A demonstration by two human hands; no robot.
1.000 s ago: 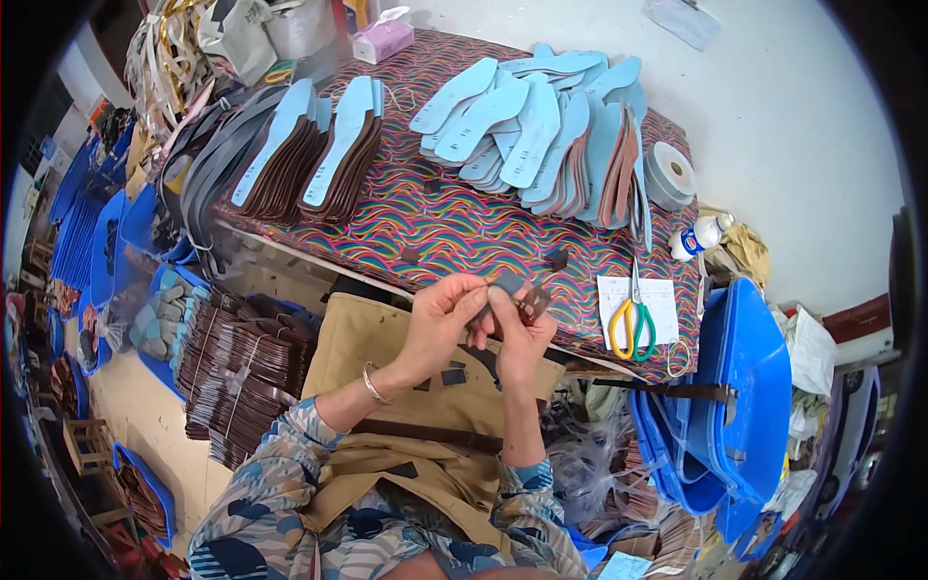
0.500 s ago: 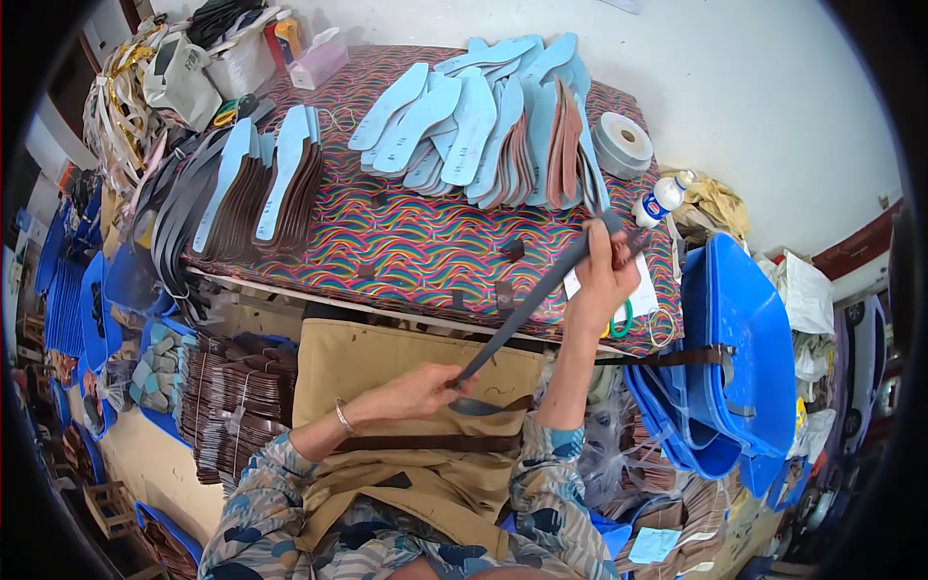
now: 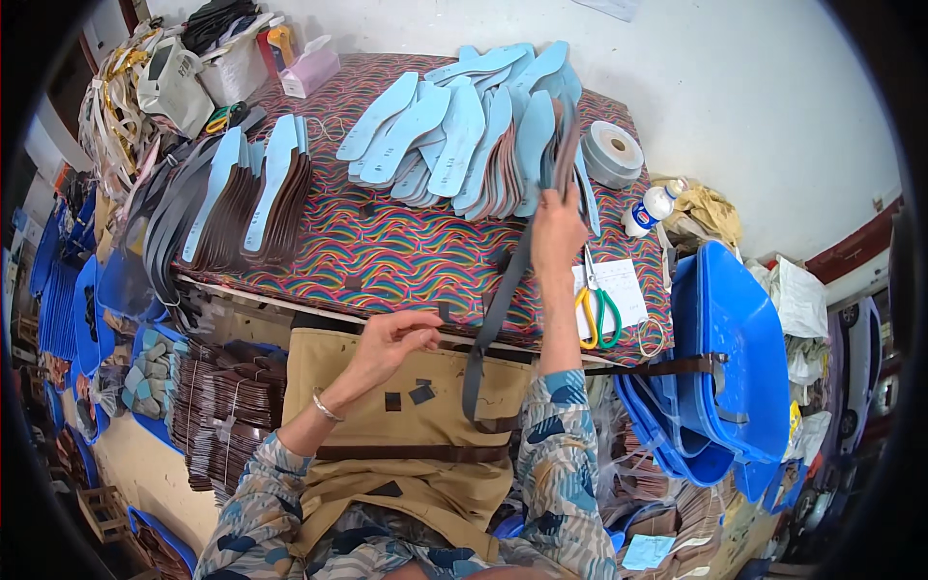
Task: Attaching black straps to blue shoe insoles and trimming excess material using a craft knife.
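Observation:
My right hand [image 3: 559, 232] is closed on a dark grey strap [image 3: 496, 309] at the edge of the insole pile. From that hand the strap hangs down past the table edge onto my apron. Above my fingers a brownish, blurred insole [image 3: 566, 145] stands up; whether I grip it too I cannot tell. Over the apron [image 3: 338, 377], near the front table edge, my left hand [image 3: 391, 348] is empty, its thumb and fingers a little apart. Light blue insoles [image 3: 411, 135] with brown undersides lie heaped beyond my hands. Two neat insole stacks [image 3: 275, 193] stand at the left.
Scissors [image 3: 601, 319] with yellow and green handles lie on white paper by my right forearm. Behind them are a bottle [image 3: 652, 208] and a tape roll [image 3: 613, 155]. Blue tubs [image 3: 739, 338] stand at the right; more grey straps [image 3: 174, 208] hang at the table's left.
My left hand has let go of the strap's lower end, which now dangles. My right hand has moved left and away toward the insoles. Small dark pieces now lie on the apron; the scissors are uncovered.

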